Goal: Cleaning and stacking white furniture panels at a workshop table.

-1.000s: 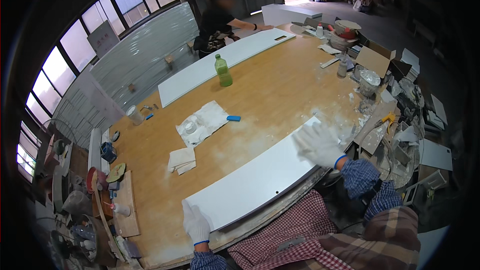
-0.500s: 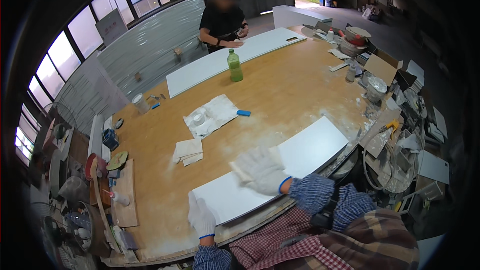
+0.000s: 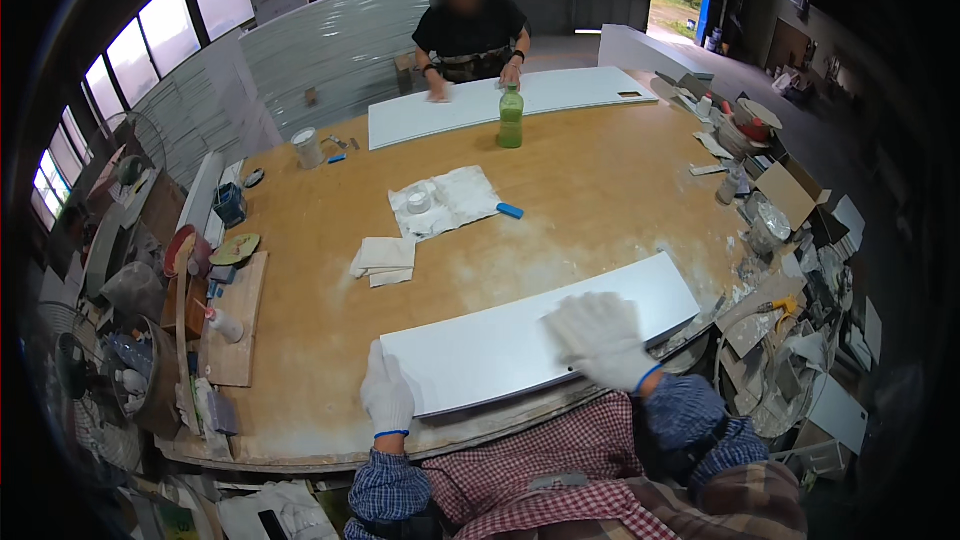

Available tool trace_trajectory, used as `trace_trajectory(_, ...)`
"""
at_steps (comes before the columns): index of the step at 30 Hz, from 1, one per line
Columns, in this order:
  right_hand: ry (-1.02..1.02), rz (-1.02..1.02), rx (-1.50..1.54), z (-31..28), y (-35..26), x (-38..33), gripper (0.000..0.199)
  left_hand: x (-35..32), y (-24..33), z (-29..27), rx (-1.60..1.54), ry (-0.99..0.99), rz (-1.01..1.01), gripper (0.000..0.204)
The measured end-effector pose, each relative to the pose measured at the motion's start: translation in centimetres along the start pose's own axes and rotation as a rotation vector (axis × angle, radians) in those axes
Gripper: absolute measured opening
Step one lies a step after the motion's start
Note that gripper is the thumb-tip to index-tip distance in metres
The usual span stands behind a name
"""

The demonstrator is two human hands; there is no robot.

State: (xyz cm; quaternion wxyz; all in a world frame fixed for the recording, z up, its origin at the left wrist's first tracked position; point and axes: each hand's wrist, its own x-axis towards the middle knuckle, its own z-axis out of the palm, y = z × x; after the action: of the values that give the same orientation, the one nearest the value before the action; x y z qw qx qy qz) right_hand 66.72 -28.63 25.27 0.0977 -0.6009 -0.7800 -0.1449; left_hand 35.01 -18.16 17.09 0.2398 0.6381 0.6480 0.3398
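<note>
A long white panel point(image 3: 500, 340) lies along the near edge of the wooden worktable point(image 3: 330, 380). My gloved left hand point(image 3: 388, 392) rests at its left end, fingers stretched out and together along the edge. Over the right half is my gloved right hand point(image 3: 605, 345), laid flat and blurred by motion. A cream folded sheet point(image 3: 560, 335) shows under its fingers, pressed to the panel. Similar cream folded sheets point(image 3: 385, 260) lie on the table beyond. Farther back a white cloth point(image 3: 465, 195) carries a small round white container point(image 3: 419, 202), with a blue block point(image 3: 510, 211) beside it.
Across the table a person point(image 3: 470, 30) works with both hands on another white panel point(image 3: 430, 120). A green bottle point(image 3: 511, 120) stands before it. Clutter, including a yellow-handled air gun point(image 3: 785, 306), crowds the right side. A squeeze bottle point(image 3: 225, 325) sits on a board at left.
My right hand has slid rightward along the panel with the cream sheet. My left hand stays at the panel's left end. The view has shifted, and the other person's hands have moved apart.
</note>
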Motion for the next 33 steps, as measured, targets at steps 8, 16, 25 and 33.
trace_trajectory(8,-0.220,0.681,-0.096,5.5,10.8,-4.8,0.067,-0.4,0.9,0.0,-0.027,-0.045,-0.042,0.044)
trace_trajectory(16,-0.067,-0.076,0.322,7.4,-10.3,9.2,0.062,0.2,-0.5,0.9,-0.181,0.009,-0.036,0.041)
trace_trajectory(25,0.084,-0.268,0.321,3.6,-9.1,4.7,0.051,-0.1,1.5,-0.3,-0.275,-0.016,-0.116,0.040)
trace_trajectory(33,-0.084,0.370,-0.118,4.9,11.6,-6.7,0.061,0.1,0.7,0.3,-0.214,0.036,-0.050,0.040)
